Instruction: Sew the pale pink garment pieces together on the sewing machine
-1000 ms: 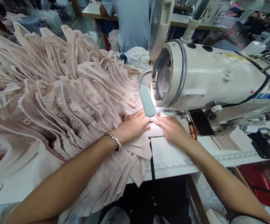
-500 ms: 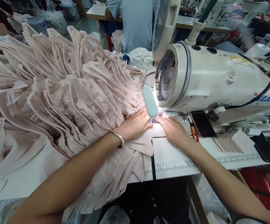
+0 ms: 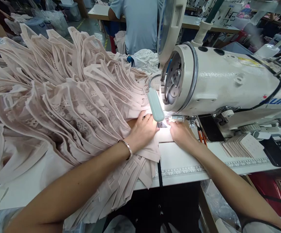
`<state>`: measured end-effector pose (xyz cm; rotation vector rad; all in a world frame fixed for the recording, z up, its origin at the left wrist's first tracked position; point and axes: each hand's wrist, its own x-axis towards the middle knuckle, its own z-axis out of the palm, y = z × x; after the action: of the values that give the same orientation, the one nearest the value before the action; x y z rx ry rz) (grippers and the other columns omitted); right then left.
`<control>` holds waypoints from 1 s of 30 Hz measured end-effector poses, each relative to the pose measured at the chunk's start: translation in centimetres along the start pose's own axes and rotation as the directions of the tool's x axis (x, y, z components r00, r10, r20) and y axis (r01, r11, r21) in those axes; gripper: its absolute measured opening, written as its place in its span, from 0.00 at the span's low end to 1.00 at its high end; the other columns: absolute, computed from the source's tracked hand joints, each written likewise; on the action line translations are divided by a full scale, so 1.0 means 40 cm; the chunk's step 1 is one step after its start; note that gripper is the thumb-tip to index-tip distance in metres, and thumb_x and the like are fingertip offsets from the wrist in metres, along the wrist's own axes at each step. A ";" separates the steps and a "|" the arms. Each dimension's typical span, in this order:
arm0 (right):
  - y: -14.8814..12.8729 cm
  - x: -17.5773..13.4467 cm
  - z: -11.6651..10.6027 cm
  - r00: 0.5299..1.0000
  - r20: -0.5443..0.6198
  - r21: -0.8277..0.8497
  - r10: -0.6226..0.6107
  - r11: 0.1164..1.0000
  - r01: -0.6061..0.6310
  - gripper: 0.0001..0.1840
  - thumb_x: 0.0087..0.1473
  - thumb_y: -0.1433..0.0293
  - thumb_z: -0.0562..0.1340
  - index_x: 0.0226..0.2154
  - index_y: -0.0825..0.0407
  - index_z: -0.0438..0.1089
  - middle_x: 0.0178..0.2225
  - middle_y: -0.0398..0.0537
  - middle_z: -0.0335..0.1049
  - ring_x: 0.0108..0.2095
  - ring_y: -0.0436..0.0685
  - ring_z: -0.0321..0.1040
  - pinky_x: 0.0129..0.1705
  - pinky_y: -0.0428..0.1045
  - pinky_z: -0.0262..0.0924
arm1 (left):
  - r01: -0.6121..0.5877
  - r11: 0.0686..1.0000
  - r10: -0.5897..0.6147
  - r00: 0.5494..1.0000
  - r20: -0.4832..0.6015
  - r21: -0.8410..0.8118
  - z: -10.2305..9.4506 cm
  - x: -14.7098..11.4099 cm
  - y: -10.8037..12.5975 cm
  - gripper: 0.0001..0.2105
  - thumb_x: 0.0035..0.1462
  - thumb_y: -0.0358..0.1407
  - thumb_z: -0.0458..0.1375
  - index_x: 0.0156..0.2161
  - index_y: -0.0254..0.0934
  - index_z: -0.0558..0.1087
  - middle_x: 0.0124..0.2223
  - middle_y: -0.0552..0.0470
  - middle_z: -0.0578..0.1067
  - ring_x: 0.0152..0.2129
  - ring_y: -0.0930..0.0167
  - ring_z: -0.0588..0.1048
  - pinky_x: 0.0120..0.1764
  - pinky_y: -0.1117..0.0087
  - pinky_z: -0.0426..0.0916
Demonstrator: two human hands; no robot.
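Note:
A white sewing machine (image 3: 218, 81) stands over the work, its small pale green lamp (image 3: 155, 105) lighting the needle area. Left of the lamp, my left hand (image 3: 143, 131) is closed, fingers curled on the edge of a pale pink lace-trimmed garment (image 3: 106, 103). My right hand (image 3: 181, 133) is also closed, fingers bent in beside the needle area, just under the machine head. What its fingertips pinch is hidden by the hand and the glare. The needle itself is mostly behind the lamp.
A big heap of such garments covers the table's left side and hangs over its front edge. Right of my right hand lie orange-handled snips (image 3: 200, 133), a dark phone (image 3: 210, 128) and a stack of beige cards (image 3: 240, 146). A person in blue (image 3: 141, 26) sits ahead.
Both hands have gone from lying flat with fingers stretched to curled and closed. The left has shifted slightly right; the disc at the machine's end has turned.

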<state>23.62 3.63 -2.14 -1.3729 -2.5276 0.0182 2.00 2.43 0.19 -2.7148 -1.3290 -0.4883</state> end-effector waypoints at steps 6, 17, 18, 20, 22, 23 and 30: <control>-0.026 -0.018 -0.022 0.998 -0.048 -0.120 -0.027 0.992 0.022 0.21 0.56 0.80 0.51 0.43 0.49 0.74 0.38 0.52 0.77 0.33 0.60 0.68 0.36 0.54 0.64 | 0.102 0.978 -0.072 0.983 0.169 -0.181 -0.001 0.007 -0.017 0.18 0.70 0.40 0.48 0.58 0.30 0.63 0.49 0.41 0.76 0.55 0.60 0.70 0.66 0.50 0.49; -0.026 -0.030 -0.029 0.996 -0.061 -0.096 -0.059 0.994 0.053 0.28 0.56 0.82 0.50 0.52 0.49 0.74 0.51 0.49 0.77 0.46 0.60 0.73 0.47 0.55 0.67 | 0.089 0.969 -0.066 0.992 0.104 -0.232 0.008 -0.002 -0.015 0.18 0.70 0.38 0.47 0.60 0.32 0.60 0.52 0.41 0.75 0.54 0.61 0.71 0.66 0.51 0.51; -0.028 -0.029 -0.031 0.997 -0.055 -0.102 -0.050 0.994 0.045 0.28 0.57 0.82 0.50 0.52 0.49 0.75 0.51 0.49 0.77 0.46 0.61 0.73 0.47 0.55 0.67 | 0.088 0.969 -0.067 0.993 0.096 -0.232 0.008 -0.002 -0.015 0.18 0.70 0.38 0.47 0.60 0.33 0.60 0.53 0.41 0.75 0.55 0.61 0.70 0.66 0.51 0.51; -0.035 -0.027 -0.035 0.999 -0.026 -0.116 -0.030 0.993 0.027 0.29 0.57 0.82 0.50 0.53 0.49 0.74 0.52 0.50 0.77 0.46 0.61 0.73 0.46 0.55 0.67 | 0.101 0.968 -0.078 0.991 0.106 -0.231 0.006 -0.001 -0.012 0.18 0.70 0.38 0.47 0.60 0.33 0.60 0.53 0.41 0.75 0.56 0.60 0.69 0.66 0.51 0.50; -0.043 -0.025 -0.041 1.000 0.020 -0.128 -0.001 0.992 0.003 0.30 0.57 0.82 0.49 0.55 0.50 0.73 0.53 0.50 0.76 0.46 0.61 0.73 0.47 0.56 0.67 | 0.131 0.965 -0.101 0.985 0.138 -0.228 0.002 -0.001 -0.008 0.19 0.69 0.39 0.48 0.61 0.32 0.60 0.54 0.41 0.74 0.57 0.60 0.68 0.66 0.51 0.50; -0.046 -0.023 -0.044 0.999 0.045 -0.134 0.017 0.991 -0.011 0.30 0.57 0.82 0.48 0.55 0.50 0.73 0.54 0.50 0.75 0.46 0.61 0.73 0.47 0.56 0.67 | 0.147 0.963 -0.112 0.981 0.157 -0.227 -0.001 0.000 -0.006 0.19 0.69 0.39 0.48 0.61 0.32 0.60 0.54 0.40 0.74 0.57 0.60 0.68 0.66 0.51 0.49; -0.056 -0.014 -0.054 0.984 0.158 -0.109 0.083 0.992 -0.066 0.31 0.58 0.81 0.47 0.58 0.50 0.70 0.58 0.52 0.71 0.49 0.63 0.72 0.51 0.59 0.64 | 0.183 0.962 -0.137 0.966 0.220 -0.202 -0.015 0.004 0.001 0.18 0.69 0.38 0.49 0.59 0.31 0.62 0.53 0.40 0.74 0.59 0.59 0.65 0.67 0.53 0.49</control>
<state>22.58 1.70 0.14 -1.5651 -2.6408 0.0149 2.00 2.40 0.82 -2.9168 -1.6502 -0.4000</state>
